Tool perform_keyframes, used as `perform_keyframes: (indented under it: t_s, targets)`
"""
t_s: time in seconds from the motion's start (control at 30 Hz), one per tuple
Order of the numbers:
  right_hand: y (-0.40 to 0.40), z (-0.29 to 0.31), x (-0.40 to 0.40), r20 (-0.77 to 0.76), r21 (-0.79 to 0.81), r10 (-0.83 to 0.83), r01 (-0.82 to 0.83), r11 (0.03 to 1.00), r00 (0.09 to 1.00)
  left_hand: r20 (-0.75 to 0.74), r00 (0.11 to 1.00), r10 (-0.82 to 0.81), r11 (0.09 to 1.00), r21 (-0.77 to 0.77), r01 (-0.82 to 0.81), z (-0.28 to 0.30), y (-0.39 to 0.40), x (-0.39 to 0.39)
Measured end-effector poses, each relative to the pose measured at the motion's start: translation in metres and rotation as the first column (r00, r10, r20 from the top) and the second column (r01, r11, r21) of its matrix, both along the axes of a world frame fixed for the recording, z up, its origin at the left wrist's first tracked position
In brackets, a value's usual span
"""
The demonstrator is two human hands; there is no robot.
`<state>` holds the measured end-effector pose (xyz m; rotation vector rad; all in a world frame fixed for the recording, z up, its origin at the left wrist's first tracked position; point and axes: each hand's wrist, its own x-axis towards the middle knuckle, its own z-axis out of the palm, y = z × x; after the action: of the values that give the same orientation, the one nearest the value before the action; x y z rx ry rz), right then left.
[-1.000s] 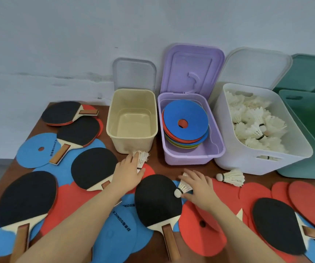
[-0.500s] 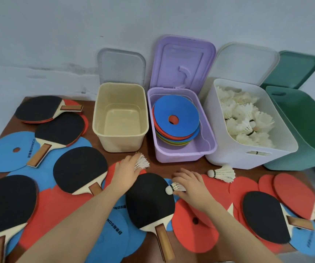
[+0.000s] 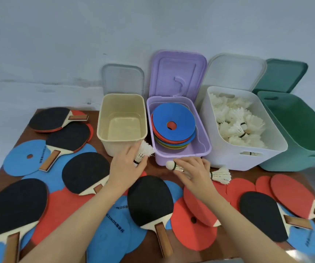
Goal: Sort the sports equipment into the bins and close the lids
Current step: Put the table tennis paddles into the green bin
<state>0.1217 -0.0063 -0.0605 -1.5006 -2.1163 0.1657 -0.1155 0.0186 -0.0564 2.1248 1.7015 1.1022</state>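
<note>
My left hand holds a white shuttlecock just in front of the cream bin, feathers pointing up and right. My right hand pinches a second shuttlecock, cork pointing left, in front of the purple bin. A third shuttlecock lies on the table to the right of that hand. The white bin holds several shuttlecocks. Blue and red discs are stacked in the purple bin.
The green bin stands at the far right. All bin lids lean open against the wall. Several black and red paddles and flat blue and red discs cover the brown table.
Both hands have lifted off the table toward the bins, each carrying its shuttlecock. The camera has moved closer and shifted right.
</note>
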Motion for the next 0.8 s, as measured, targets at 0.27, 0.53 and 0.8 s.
perform_keyframes:
  t_s: [0.27,0.53,0.8]
  targets:
    - [0.028,0.055,0.065,-0.056,0.205,-0.096,0.105,0.973,0.994,0.059,0.998,-0.027,0.99,0.141,0.018,0.073,0.036,0.08]
    - [0.068,0.071,0.201,-0.058,0.251,-0.26,0.266,0.931,0.964,-0.084,0.99,-0.111,0.989,0.093,0.118,0.083,0.063,0.208]
    - [0.134,0.08,0.278,-0.089,0.157,-0.269,0.28,0.947,0.959,-0.129,0.992,-0.011,1.0,-0.008,0.01,0.086,0.103,0.299]
